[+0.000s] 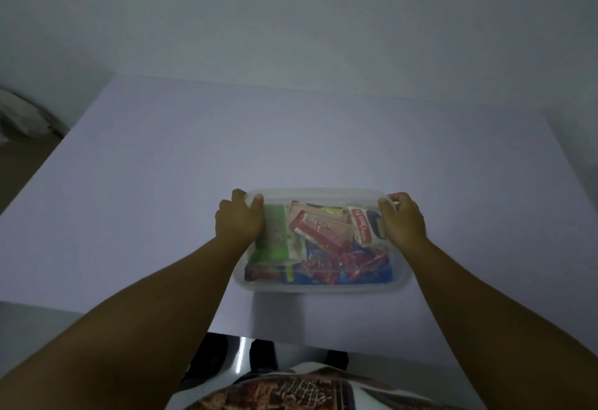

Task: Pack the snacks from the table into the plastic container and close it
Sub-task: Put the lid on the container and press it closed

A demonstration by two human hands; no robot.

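Note:
A clear plastic container (320, 286) sits on the white table near its front edge, with a translucent lid (323, 194) lying over it. Through the lid I see several snack packets: a green one (275, 238), a red bar (320, 231), a white Choco Pie pack (364, 225) and blue and red wrappers (349, 267). My left hand (239, 218) presses on the lid's far left corner, fingers curled over the rim. At the far right corner, my right hand (403, 218) grips the lid the same way.
The white table (226, 137) spreads wide to the back and both sides of the container. A crumpled grey bag (22, 118) lies beyond the table's left edge. A plain wall rises behind the table. My patterned shirt (291, 390) shows at the bottom.

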